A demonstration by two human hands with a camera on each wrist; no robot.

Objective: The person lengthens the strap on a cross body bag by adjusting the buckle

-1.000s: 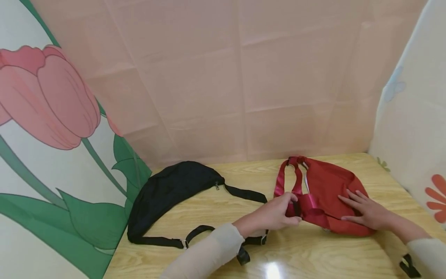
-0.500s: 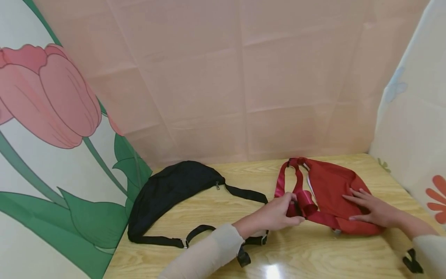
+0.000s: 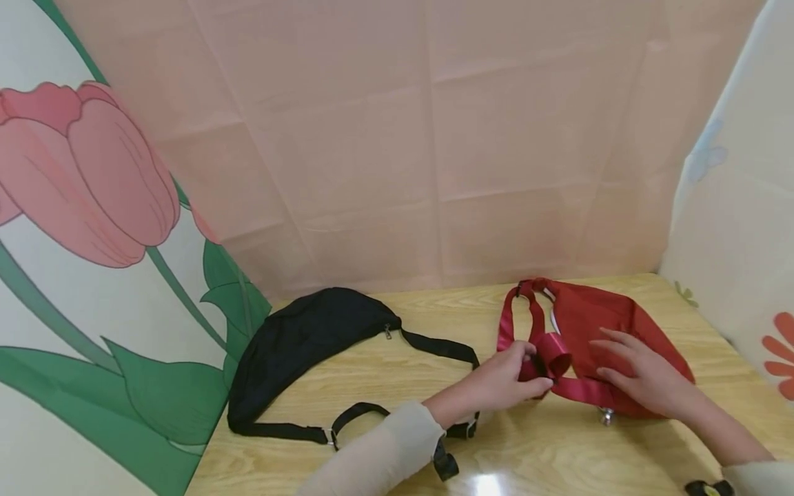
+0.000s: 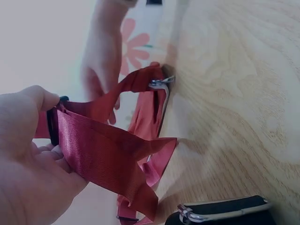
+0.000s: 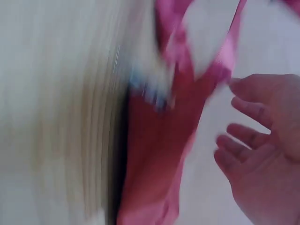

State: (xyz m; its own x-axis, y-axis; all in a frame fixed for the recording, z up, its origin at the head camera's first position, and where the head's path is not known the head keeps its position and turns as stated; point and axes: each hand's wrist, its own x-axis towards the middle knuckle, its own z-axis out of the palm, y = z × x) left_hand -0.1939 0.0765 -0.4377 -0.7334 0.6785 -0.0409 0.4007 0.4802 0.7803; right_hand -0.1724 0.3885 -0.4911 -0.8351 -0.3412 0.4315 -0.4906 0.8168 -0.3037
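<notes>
A red fanny pack (image 3: 595, 310) lies at the right of the table in the head view. My left hand (image 3: 505, 379) pinches its shiny red strap (image 3: 583, 393) at a black plastic slider (image 4: 53, 124), seen close in the left wrist view. A loop of strap stands up beside the fingers. Over the pack's body is my right hand (image 3: 648, 372), fingers spread and slightly bent. In the blurred right wrist view, those fingers are beside the strap's end of the pack. A metal zipper pull (image 3: 606, 416) shows at the pack's near edge.
To the left lies a black fanny pack (image 3: 316, 331), its black strap (image 3: 440, 344) reaching toward my left forearm. A small black object (image 3: 708, 488) is by the right sleeve. Printed cloth walls bound the wooden table (image 3: 527, 458) at back and sides.
My right hand has come up from lying flat on the red fanny pack and shifted left. The pack has slid slightly right, baring its zipper pull. My left hand, still holding the strap, moved slightly right.
</notes>
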